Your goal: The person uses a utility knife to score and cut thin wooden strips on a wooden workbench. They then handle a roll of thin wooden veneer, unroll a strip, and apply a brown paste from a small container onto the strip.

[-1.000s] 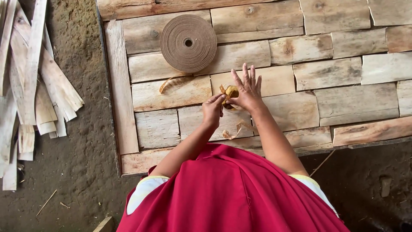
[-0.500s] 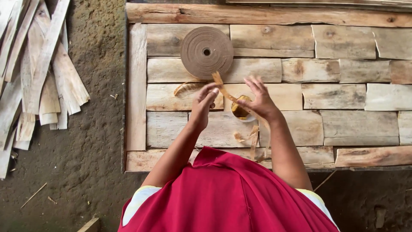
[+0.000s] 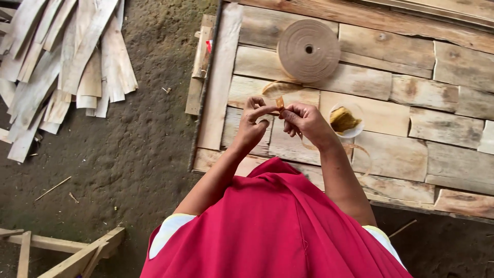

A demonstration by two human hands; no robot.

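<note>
Pinching thin tan tape strip (image 3: 279,102) between left hand (image 3: 251,125) and right hand (image 3: 304,119), both clamped; keep strip taut, flat, off brown tape roll (image 3: 309,50).

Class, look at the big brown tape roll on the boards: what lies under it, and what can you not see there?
The tape roll lies flat on the wooden boards, across the seams between several planks. The wood right beneath it is covered. A loose strip curls out from its lower edge toward both hands.

Tape roll (image 3: 308,50) on pallet (image 3: 411,98), bowl (image 3: 346,120) nearer, offcuts (image 3: 67,62) left.
</note>
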